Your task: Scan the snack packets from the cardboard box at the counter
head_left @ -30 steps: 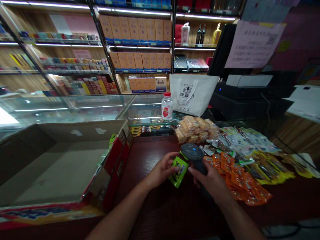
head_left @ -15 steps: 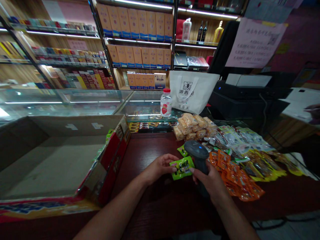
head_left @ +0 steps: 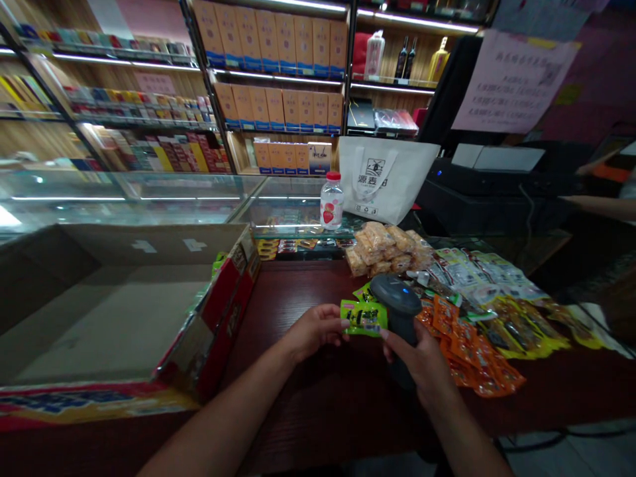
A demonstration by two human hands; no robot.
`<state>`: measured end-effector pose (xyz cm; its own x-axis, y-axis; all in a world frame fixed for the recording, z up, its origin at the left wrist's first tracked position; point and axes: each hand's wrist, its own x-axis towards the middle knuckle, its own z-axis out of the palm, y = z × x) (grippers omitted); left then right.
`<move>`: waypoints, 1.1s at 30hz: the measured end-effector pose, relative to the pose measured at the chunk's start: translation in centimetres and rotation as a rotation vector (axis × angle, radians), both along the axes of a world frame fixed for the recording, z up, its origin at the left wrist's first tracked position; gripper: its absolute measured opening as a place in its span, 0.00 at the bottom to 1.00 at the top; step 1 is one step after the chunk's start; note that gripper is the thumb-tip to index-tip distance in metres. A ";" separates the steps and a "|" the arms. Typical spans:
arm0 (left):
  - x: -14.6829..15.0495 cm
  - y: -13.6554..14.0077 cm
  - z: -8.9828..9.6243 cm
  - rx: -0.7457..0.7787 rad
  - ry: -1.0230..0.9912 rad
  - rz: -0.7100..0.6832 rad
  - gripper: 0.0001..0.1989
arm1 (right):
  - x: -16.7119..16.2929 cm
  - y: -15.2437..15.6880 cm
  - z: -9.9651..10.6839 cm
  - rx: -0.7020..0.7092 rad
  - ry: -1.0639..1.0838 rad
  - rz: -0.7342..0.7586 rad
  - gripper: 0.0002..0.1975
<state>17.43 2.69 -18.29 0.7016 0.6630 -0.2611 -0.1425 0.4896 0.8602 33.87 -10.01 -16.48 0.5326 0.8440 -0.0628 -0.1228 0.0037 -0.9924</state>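
Note:
My left hand (head_left: 320, 329) pinches the left edge of a small green snack packet (head_left: 365, 318), its printed face toward me. Wrapped around the handle of a dark grey barcode scanner (head_left: 397, 298) is my right hand (head_left: 415, 354), its thumb at the packet's lower right corner. The scanner's head is just above and to the right of the packet. Another green packet (head_left: 364, 291) lies behind, partly hidden by the scanner and the held packet. Orange snack packets (head_left: 472, 351) are heaped right of my right hand.
An open cardboard box (head_left: 114, 311) stands on the left. Wrapped pastries (head_left: 387, 248), silvery-white packets (head_left: 487, 271) and yellow-edged packets (head_left: 527, 324) lie at the back and right. Behind them are a strawberry-print bottle (head_left: 332, 202) and a white bag (head_left: 387, 179). Another person's arm (head_left: 603, 205) shows far right.
The green packet has been raised slightly and turned, so its lettering shows more fully. The scanner has shifted a little right. At far right, another person's arm has come further into view.

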 end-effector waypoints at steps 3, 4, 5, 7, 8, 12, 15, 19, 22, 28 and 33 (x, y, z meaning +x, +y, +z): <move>0.0 0.7 -0.1 0.033 -0.002 0.237 0.18 | 0.0 -0.3 -0.1 -0.016 0.011 0.006 0.23; 0.0 1.0 -0.1 0.043 -0.007 0.308 0.17 | 0.0 -0.6 -0.2 -0.024 0.015 0.011 0.24; -0.1 1.3 -0.1 0.052 -0.013 0.364 0.15 | 0.0 -0.9 -0.3 -0.036 0.017 0.022 0.24; -0.3 1.8 -0.2 0.063 -0.022 0.453 0.12 | -0.1 -1.6 -0.7 -0.060 0.013 0.064 0.23; -0.4 2.0 -0.2 0.067 -0.024 0.491 0.11 | -0.3 -2.0 -0.8 -0.076 0.003 0.094 0.22; -0.7 2.2 -0.3 0.071 -0.017 0.567 0.08 | -1.2 -3.3 -1.0 -0.139 -0.095 0.191 0.20; -0.6 2.0 -0.2 0.069 -0.004 0.579 0.09 | -1.6 -3.4 -0.5 -0.147 -0.165 0.201 0.20; -0.5 1.9 -0.2 0.066 0.002 0.579 0.08 | -1.7 -2.8 -0.1 -0.141 -0.179 0.181 0.21; -0.4 1.9 -0.3 0.062 0.000 0.580 0.08 | -1.8 -2.6 -0.1 -0.135 -0.190 0.179 0.21; -0.3 1.6 -0.4 0.071 -0.004 0.569 0.10 | -2.0 -2.5 -0.3 -0.126 -0.175 0.163 0.21; -0.3 1.5 -0.5 0.077 -0.003 0.559 0.11 | -1.9 -2.5 -0.3 -0.119 -0.192 0.155 0.21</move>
<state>17.08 4.19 -18.77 0.2391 0.9510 -0.1960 -0.3641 0.2750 0.8898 31.94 -12.54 -16.82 0.4090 0.9093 -0.0768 0.0779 -0.1187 -0.9899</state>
